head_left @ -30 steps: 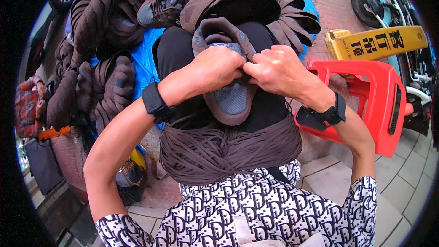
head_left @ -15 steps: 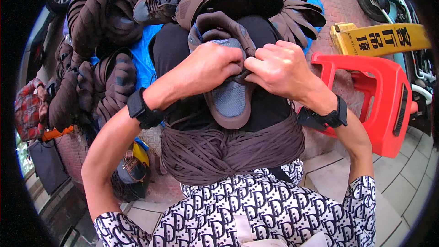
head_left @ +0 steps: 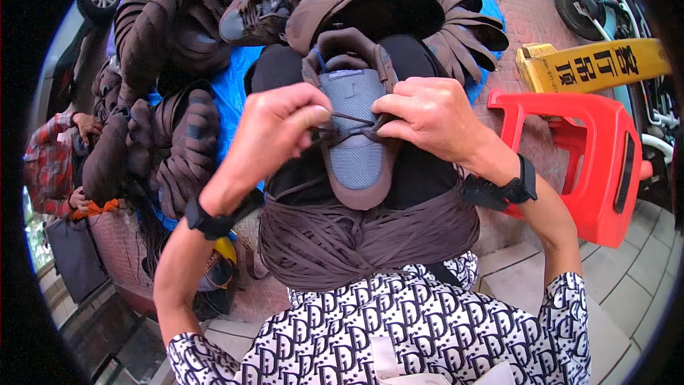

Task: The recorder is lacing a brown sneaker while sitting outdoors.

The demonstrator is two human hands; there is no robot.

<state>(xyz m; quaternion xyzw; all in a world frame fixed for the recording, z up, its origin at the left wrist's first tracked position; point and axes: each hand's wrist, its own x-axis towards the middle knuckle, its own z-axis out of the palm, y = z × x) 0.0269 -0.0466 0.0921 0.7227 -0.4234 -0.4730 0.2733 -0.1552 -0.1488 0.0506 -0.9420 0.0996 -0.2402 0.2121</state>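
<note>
A brown shoe upper [head_left: 356,171] with grey-blue mesh lies on my lap between my dark trouser legs, its toe pointing toward me. Its tongue is exposed, and a dark shoelace [head_left: 350,118] crosses low over it. My left hand [head_left: 281,125] is closed in a pinch on the lace at the shoe's left side. On the other side, my right hand [head_left: 434,117] pinches the lace close to the eyelets. A thick bundle of loose brown laces [head_left: 320,242] drapes across my lap, nearer my body.
Beyond my knees, more shoe uppers [head_left: 260,11] lie on a blue tarp [head_left: 231,85]. Nested stacks of uppers [head_left: 189,146] stand at left, near a person in a checked shirt [head_left: 53,164]. A red plastic stool [head_left: 605,185] and yellow sign board [head_left: 591,65] are at right.
My left hand has pulled away to the left from the shoe, drawing lace across it. My right hand stays near the eyelets. The tongue now shows more fully.
</note>
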